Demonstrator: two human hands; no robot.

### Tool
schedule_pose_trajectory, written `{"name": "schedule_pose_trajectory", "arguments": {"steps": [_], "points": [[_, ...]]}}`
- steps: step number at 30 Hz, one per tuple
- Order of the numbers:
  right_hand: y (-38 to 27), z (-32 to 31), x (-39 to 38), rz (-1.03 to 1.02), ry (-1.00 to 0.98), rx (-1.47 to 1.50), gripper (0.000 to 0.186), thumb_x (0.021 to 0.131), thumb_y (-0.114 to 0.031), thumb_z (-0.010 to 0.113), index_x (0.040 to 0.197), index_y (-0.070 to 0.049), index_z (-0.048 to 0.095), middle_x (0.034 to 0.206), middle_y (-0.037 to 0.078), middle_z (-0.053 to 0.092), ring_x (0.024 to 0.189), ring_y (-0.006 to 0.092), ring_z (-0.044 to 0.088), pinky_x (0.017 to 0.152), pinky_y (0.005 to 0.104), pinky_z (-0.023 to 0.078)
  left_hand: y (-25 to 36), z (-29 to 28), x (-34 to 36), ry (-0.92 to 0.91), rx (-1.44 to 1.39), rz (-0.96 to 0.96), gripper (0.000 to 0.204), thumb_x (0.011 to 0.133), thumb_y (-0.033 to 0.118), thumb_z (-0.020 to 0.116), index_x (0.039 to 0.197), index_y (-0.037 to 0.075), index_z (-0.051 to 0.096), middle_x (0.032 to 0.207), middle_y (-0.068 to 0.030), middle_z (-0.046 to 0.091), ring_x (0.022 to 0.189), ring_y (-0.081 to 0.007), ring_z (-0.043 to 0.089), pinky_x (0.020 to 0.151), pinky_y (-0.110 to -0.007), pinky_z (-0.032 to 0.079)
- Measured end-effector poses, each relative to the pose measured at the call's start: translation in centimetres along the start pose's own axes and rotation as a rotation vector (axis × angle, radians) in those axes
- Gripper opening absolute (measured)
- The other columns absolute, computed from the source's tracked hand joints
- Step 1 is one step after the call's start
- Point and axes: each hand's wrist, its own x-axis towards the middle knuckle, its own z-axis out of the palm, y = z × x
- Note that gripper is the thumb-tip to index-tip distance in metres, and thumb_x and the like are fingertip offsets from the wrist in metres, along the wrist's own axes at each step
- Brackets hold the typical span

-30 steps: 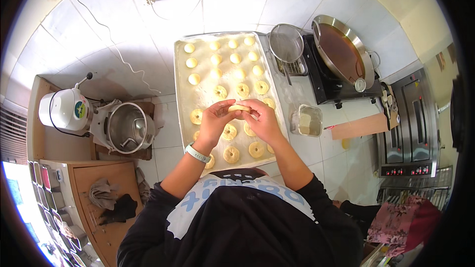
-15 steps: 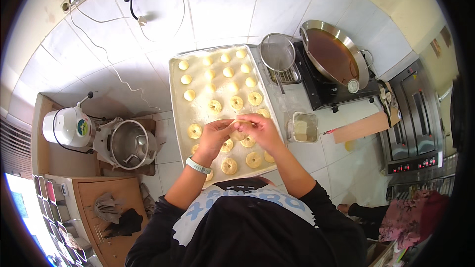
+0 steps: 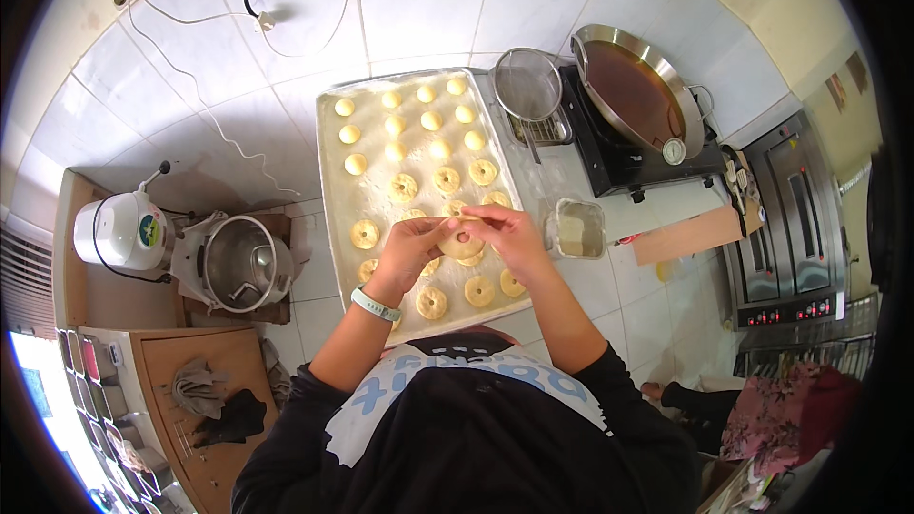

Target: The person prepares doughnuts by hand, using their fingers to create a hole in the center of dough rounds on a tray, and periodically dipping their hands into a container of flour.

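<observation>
Head view:

1. The held dough ring (image 3: pixel 462 249) is just inboard of the tray's centre, lifted in front of the person and above the tray (image 3: pixel 376 195); its face, with a hole through it, is turned towards the camera.

2. The left hand (image 3: pixel 412 249) is curled nearly closed, thumb and fingertips pinching the ring around its 11 o'clock edge.

3. The right hand (image 3: pixel 514 238) is bent likewise, its fingertips gathered on the edge near 1 o'clock; the palm looks loosely cupped.

4. Handling, as a judgement: light, soft and pliable, easily stretched thin or torn beside the hole, and perhaps slightly tacky where no flour coats it. The thicker outer rim, taken at 9 and 3 o'clock with gentle pads, seems the safest hold; a hard pinch would probably leave dents.

5. Around it, dough balls (image 3: pixel 355 165) lie from 10 to 12 o'clock, and shaped rings (image 3: pixel 430 302) at 6 and 7 o'clock.

6. Hard to make out: how the fingers sit behind the ring, and whether the pinkish tone in its hole is a fingertip. Several rings beneath are partly covered by the hands, and near 7 o'clock the left forearm and wristband (image 3: pixel 375 304) block others.
</observation>
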Motion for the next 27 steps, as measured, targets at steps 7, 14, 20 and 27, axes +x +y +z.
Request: {"name": "schedule_pose_trajectory", "arguments": {"steps": [7, 14, 20, 27], "points": [[-0.6, -0.2, -0.3, 0.048, -0.016, 0.114, 0.03, 0.081, -0.005, 0.066, 0.109, 0.003, 0.061, 0.101, 0.009, 0.064, 0.092, 0.0158, 0.061, 0.082, 0.025, 0.046, -0.7, -0.3, -0.2, 0.056, -0.086, -0.013, 0.035, 0.084, 0.023, 0.067, 0.102, -0.006, 0.062, 0.085, -0.0072, 0.066, 0.072, -0.0091, 0.059, 0.063, -0.021, 0.046], [0.3, 0.1, -0.9, 0.073, 0.047, 0.005, 0.031, 0.08, -0.005, 0.067, 0.11, 0.003, 0.061, 0.101, 0.007, 0.064, 0.093, 0.0139, 0.06, 0.082, 0.0249, 0.046, -1.0, -0.9, -0.1, 0.095, -0.053, 0.008, 0.035, 0.084, 0.022, 0.068, 0.102, -0.007, 0.062, 0.086, -0.0086, 0.066, 0.074, -0.0118, 0.061, 0.064, -0.022, 0.048], [0.8, 0.2, -1.4, -0.047, -0.018, 0.094, 0.032, 0.081, -0.007, 0.067, 0.111, 0.003, 0.061, 0.096, 0.008, 0.066, 0.085, 0.01, 0.06, 0.075, 0.0207, 0.047, -1.1, -0.2, -0.3, 0.094, 0.005, -0.009, 0.033, 0.083, 0.02, 0.068, 0.1, -0.007, 0.062, 0.086, -0.0095, 0.066, 0.074, -0.0129, 0.063, 0.065, -0.023, 0.05], [1.0, -0.9, -1.4, -0.008, -0.031, 0.073, 0.031, 0.081, -0.006, 0.067, 0.11, 0.003, 0.062, 0.098, 0.009, 0.066, 0.085, 0.0106, 0.06, 0.077, 0.0219, 0.047, -1.4, 0.5, -0.6, 0.056, -0.017, -0.076, 0.036, 0.083, 0.02, 0.068, 0.102, -0.009, 0.06, 0.088, -0.0124, 0.066, 0.078, -0.0179, 0.065, 0.07, -0.028, 0.052]]}}
